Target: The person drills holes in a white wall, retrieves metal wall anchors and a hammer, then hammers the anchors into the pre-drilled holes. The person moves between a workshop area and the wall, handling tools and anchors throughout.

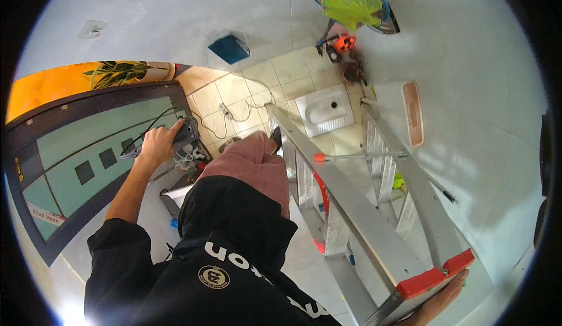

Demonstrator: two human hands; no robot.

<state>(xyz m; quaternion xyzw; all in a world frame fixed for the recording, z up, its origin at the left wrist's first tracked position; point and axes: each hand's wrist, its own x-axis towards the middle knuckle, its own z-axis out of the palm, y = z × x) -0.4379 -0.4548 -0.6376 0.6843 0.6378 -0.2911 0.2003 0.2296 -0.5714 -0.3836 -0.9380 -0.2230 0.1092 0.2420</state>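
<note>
My left hand (157, 146) is closed round a dark grey corded power tool (186, 131), held out at my left side in front of the door. The tool's exact kind is hard to make out. A black cord runs from it. On my right stands an aluminium stepladder (345, 200), its legs spread and red caps at the top. My right hand (442, 299) grips the ladder's top end from the far side, just by the red cap (436, 279). Most of those fingers are hidden behind the ladder.
A squat toilet (325, 110) is set in the tiled floor beyond the ladder. A cable with a socket (225, 111) lies on the tiles. The framed glass door (88, 162) stands left. Ahead are a blue box (230, 49), an orange machine (344, 43) and a green net (350, 5).
</note>
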